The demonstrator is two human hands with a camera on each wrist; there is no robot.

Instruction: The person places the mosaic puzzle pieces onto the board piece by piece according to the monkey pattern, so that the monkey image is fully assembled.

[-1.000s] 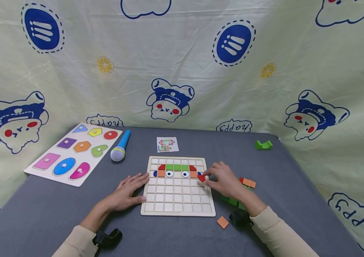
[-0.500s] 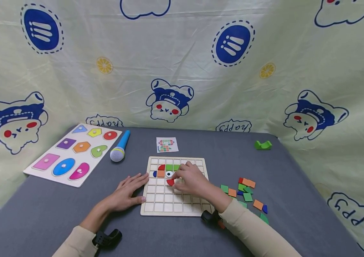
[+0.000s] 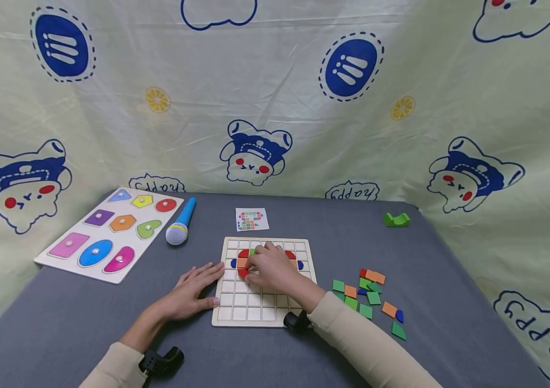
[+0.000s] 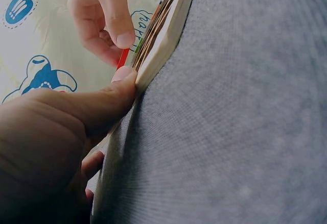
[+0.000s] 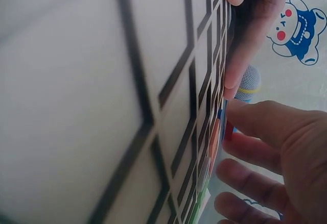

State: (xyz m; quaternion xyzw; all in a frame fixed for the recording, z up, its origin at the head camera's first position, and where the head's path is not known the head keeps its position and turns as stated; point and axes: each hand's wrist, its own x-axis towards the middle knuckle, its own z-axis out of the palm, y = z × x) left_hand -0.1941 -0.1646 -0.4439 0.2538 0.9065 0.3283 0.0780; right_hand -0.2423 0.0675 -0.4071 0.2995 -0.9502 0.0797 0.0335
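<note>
A wooden grid board [image 3: 236,313] lies in the middle of the table. My left hand [image 3: 191,290] rests along its left edge, fingers extended; the left wrist view has the thumb [image 4: 122,83] on the rim. Over the upper left cells, my right hand [image 3: 277,272] pinches a red rounded piece [image 3: 243,274] between thumb and fingertips, just below an orange square [image 3: 242,263]. Red rounded pieces and blue pieces [image 3: 233,263] show on both sides of the upper rows. The right hand hides the middle of these rows, with part of a green piece [image 3: 252,251] showing.
Loose green, orange, red and blue pieces [image 3: 374,298] lie right of the board. A pattern card [image 3: 252,219] sits behind it. A toy microphone [image 3: 181,222] and a shape puzzle board [image 3: 73,261] stand at the left. A green curved block [image 3: 396,220] is far right.
My right hand has carried the red rounded piece leftward from the board's right side to its upper left, uncovering the loose pieces at right. The left hand has stayed in place.
</note>
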